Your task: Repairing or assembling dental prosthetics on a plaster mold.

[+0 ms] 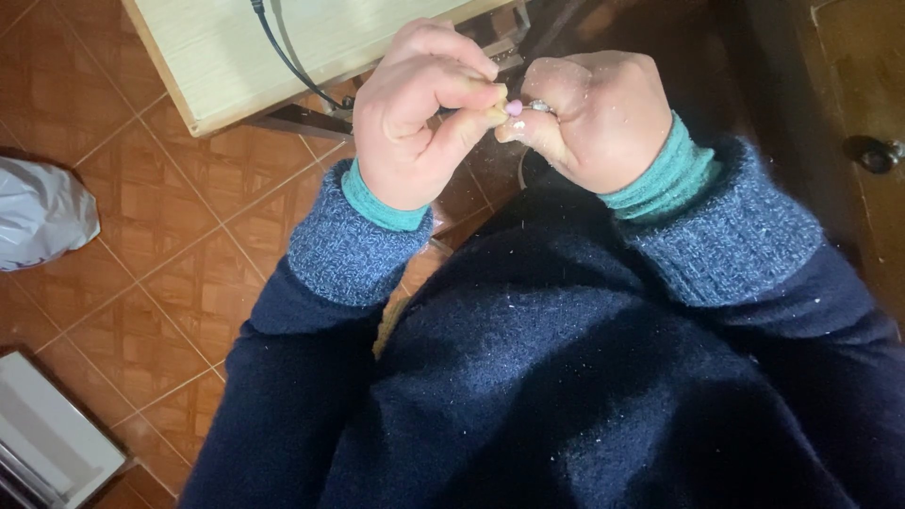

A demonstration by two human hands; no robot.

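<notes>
Both hands are raised close together in front of my dark blue sweater [584, 377]. My left hand [424, 113] is curled, with thumb and forefinger pinched at a tiny pink bead [514, 108]. My right hand [594, 118] is closed in a fist and grips a small silver ring-like piece [539, 106] that touches the bead. The fingertips of both hands meet at this small piece. Teal cuffs show under the blue sleeves. Most of the small piece is hidden by the fingers.
A light wooden tabletop [236, 57] with a black cable [283, 57] lies just beyond my hands. Terracotta floor tiles [160, 254] spread to the left, with a white plastic bag [42, 212] and a flat white object [47, 434]. Dark wooden furniture with a knob [877, 153] stands at the right.
</notes>
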